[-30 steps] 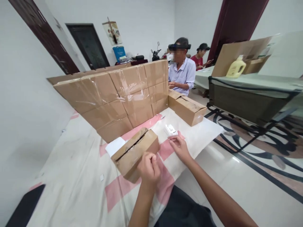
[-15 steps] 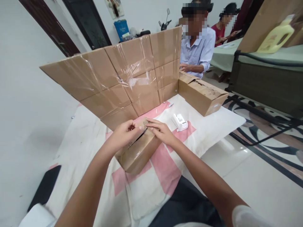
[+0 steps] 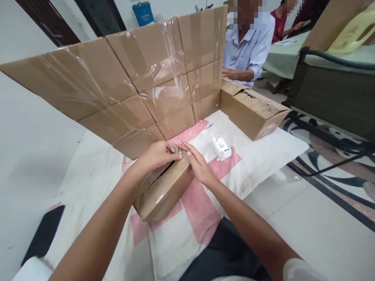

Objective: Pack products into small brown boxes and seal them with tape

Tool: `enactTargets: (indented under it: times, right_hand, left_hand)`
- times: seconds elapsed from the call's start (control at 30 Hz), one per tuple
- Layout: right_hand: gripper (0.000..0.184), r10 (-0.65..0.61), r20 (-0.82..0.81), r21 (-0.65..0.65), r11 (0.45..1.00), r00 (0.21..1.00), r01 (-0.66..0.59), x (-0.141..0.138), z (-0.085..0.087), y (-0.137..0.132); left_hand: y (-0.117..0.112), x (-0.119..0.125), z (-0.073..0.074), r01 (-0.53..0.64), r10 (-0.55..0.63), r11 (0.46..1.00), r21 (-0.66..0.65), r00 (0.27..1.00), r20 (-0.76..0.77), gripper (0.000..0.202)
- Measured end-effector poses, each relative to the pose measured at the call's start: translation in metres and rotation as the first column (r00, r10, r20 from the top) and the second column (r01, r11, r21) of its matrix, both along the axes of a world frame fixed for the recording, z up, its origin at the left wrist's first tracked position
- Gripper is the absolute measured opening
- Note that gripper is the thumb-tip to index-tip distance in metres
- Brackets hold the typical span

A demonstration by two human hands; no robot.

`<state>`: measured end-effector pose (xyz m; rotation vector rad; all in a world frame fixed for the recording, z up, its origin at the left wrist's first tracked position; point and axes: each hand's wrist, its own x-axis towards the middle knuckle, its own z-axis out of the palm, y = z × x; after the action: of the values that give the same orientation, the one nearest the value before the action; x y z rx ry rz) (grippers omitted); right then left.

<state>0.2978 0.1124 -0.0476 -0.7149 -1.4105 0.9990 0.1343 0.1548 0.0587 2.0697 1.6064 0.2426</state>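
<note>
A small brown cardboard box (image 3: 165, 195) lies lengthwise on the cloth before me, its far end lifted a little or turned from me. A dark slit runs along its top between the flaps. My left hand (image 3: 164, 153) pinches the cardboard at the far end, thumb and fingertips together. Against the far right corner of the same box, my right hand (image 3: 199, 164) grips with long fingers reaching over the edge and the thumb on top. Just right of it rests a white plastic tape dispenser-like device (image 3: 222, 148), touched by neither hand.
A tall taped cardboard panel (image 3: 164, 78) stands behind the box. Another long cardboard box (image 3: 252, 107) lies at the table's far right, near a person in a light shirt (image 3: 249, 50). Pink-and-white cloth (image 3: 202, 212) covers the table. A black flat object (image 3: 43, 234) lies left.
My view has tilted down and closer. Both hands remain at the box's far end; the left fingertips have moved toward the right thumb, and the right fingers now point more upward.
</note>
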Motion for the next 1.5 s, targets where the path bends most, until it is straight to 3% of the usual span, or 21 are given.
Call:
enactTargets:
  times: [0.23,0.4,0.5,0.63,0.83,0.97,1.17,1.33,1.5]
  right_hand:
    - [0.037,-0.157,-0.003,0.185,0.971,0.988,0.154,-0.002,-0.016,-0.005]
    - [0.032,-0.255,0.012,0.231,0.942,0.967,0.245,-0.003,-0.018,-0.012]
    - [0.027,-0.291,0.024,0.268,0.923,0.956,0.274,-0.002,-0.021,-0.013]
    - [0.016,-0.328,0.047,0.352,0.889,0.943,0.292,0.001,-0.024,-0.012]
    - [0.026,-0.38,0.187,0.463,0.847,0.906,0.26,0.004,-0.021,-0.012]
    - [0.026,-0.398,0.174,0.474,0.836,0.901,0.278,0.004,-0.019,-0.012]
    - [0.024,-0.376,0.154,0.447,0.851,0.914,0.275,0.004,-0.018,-0.015]
    - [0.023,-0.373,0.168,0.432,0.86,0.913,0.271,0.004,-0.017,-0.016]
    - [0.031,-0.369,0.107,0.325,0.891,0.923,0.319,0.003,-0.02,-0.017]
  left_hand:
    - [0.009,0.003,0.005,0.031,-0.034,0.999,-0.022,0.988,-0.15,0.038]
    - [0.019,0.007,0.014,0.057,-0.071,0.996,-0.062,0.966,-0.25,0.037]
    - [0.022,0.008,0.017,0.055,-0.085,0.991,-0.124,0.965,-0.248,0.033]
    - [0.02,0.006,0.016,0.027,-0.048,0.994,-0.102,0.977,-0.207,0.031]
    - [0.016,0.001,0.018,0.058,-0.071,0.989,-0.133,0.993,-0.089,0.031]
    - [0.017,-0.001,0.015,0.01,-0.02,0.997,-0.074,0.99,-0.138,0.035]
    - [0.012,-0.013,0.004,-0.044,0.057,0.996,0.073,0.982,-0.179,0.059]
    - [0.008,-0.019,-0.011,0.049,-0.049,0.998,-0.044,0.999,-0.006,0.053]
    - [0.001,-0.021,-0.016,0.036,-0.034,0.999,-0.04,0.998,0.055,0.047]
